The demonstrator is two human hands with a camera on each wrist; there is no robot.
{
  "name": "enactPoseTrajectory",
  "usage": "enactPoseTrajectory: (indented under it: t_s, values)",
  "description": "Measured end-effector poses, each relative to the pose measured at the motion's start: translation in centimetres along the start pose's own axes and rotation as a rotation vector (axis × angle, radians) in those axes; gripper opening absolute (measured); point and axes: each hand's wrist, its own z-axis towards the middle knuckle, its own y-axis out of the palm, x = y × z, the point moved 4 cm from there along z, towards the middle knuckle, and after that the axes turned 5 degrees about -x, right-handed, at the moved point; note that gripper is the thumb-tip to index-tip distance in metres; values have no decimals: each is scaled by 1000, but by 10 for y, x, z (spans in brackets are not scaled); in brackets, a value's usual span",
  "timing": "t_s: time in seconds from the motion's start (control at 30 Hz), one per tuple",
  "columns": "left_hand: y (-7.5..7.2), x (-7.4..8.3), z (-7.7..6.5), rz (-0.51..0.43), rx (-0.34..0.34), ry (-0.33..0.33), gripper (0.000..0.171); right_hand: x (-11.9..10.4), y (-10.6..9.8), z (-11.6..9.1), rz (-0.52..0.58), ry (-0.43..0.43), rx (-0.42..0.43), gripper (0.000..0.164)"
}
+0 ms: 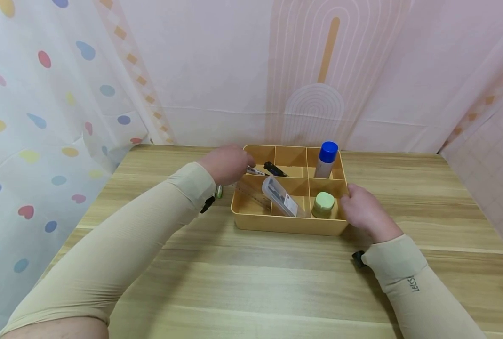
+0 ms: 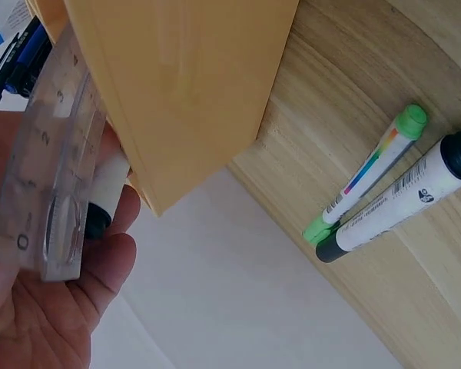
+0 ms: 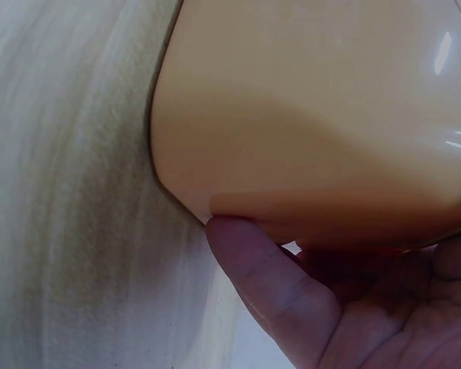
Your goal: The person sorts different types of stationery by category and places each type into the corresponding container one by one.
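An orange divided storage box (image 1: 291, 227) stands on the table between both hands. At its back left compartment, my left hand (image 1: 227, 165) pinches a white marker (image 2: 107, 188) with a dark end, partly hidden by a clear ruler (image 2: 50, 154) in the left wrist view. The ruler leans out of the front left compartment. My right hand (image 1: 365, 212) grips the box's right wall, thumb against the outside. Inside the box are a black pen (image 1: 274, 169), a slanted translucent case (image 1: 282, 197), a blue-capped bottle (image 1: 325, 160) and a light green jar (image 1: 323, 205).
On the wooden table (image 1: 251, 278), left of the box, lie a green-capped marker (image 2: 373, 173) and a thicker white marker (image 2: 407, 201) with black ends, side by side. A patterned curtain (image 1: 217, 70) hangs behind the table's far edge and along both sides.
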Motion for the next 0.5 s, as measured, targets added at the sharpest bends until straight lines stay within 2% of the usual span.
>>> enactPoseTrajectory:
  t_s: [0.13, 0.3, 0.5]
  values:
    - [0, -4, -1, -41, -6, 2, 26, 0, 0, 0, 1, 19, -7, 50]
    - [0, -9, -3, -81, -15, 8, 37, 0, 0, -1, -6, 24, -11, 51]
    - [-4, -16, -9, -109, 8, -13, 40, 0, 0, -1, -2, 12, -6, 50]
